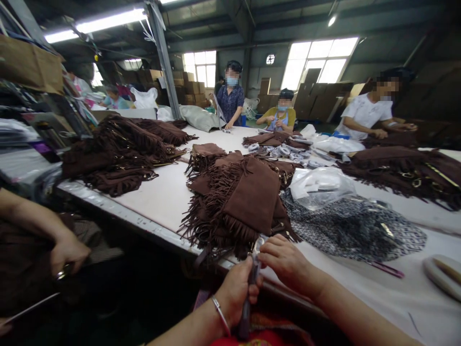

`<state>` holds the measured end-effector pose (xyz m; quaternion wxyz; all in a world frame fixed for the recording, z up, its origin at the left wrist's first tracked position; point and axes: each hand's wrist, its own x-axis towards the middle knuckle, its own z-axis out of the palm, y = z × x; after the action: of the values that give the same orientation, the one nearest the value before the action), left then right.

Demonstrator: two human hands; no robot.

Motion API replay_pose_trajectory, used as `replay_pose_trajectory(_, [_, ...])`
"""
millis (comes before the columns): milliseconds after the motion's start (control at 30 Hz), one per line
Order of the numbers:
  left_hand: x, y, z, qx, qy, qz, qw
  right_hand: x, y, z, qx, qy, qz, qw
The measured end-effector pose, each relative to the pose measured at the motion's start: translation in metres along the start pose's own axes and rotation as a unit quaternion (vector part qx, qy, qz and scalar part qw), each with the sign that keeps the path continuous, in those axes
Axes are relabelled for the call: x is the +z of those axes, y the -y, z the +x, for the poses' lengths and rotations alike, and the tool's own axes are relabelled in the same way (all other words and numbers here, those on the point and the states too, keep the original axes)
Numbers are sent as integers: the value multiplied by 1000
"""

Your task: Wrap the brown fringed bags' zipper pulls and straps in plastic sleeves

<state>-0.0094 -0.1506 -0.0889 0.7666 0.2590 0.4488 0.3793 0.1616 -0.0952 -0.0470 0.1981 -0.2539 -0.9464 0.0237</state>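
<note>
At the table's near edge, my left hand point(237, 288) is wrapped round a dark strap point(245, 317), which hangs down below the fist. The strap's upper end has a shiny, greyish wrapping point(258, 244). My right hand point(283, 259) pinches at this upper end, its fingers bent and close to the left thumb. Exactly what the right fingertips grip is partly hidden. Just beyond both hands lies a heap of brown fringed bags point(252, 192), with their fringes hanging towards the table edge.
Brown bags pile up at left point(118, 149) and right point(406, 168). A plastic bag point(320, 187) lies on patterned dark cloth point(353, 226), near a tape roll point(444, 274). A co-worker's hand point(68, 254) holds something shiny at left. Several people work around the white table point(154, 192).
</note>
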Motion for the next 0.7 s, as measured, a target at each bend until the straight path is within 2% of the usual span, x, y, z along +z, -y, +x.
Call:
replay_pose_trajectory(100, [2,1,0,38,-14,108,993,-7,2,8,6,58,-7,998])
replay_pose_trajectory(200, [4,0,0,134,-36,246,959,-12,2,14,-11,103,-16,994])
replay_pose_trajectory(267, [5,-1,-1,174,-40,284,942,-10,0,14,-28,108,-7,994])
replay_pose_trajectory(300, [5,-1,-1,160,-33,271,948,-7,-1,13,-31,100,1,994])
replay_pose_trajectory(400, [5,1,-1,55,14,163,985,2,-4,6,-25,52,31,998])
replay_pose_trajectory(467, [4,2,-1,15,39,99,994,8,-4,3,-18,21,42,999])
replay_pose_trajectory(567, [2,2,2,0,42,73,996,13,-3,0,-8,-3,48,999])
replay_pose_trajectory(700, [2,4,8,1,4,115,993,16,2,0,-10,-28,31,999])
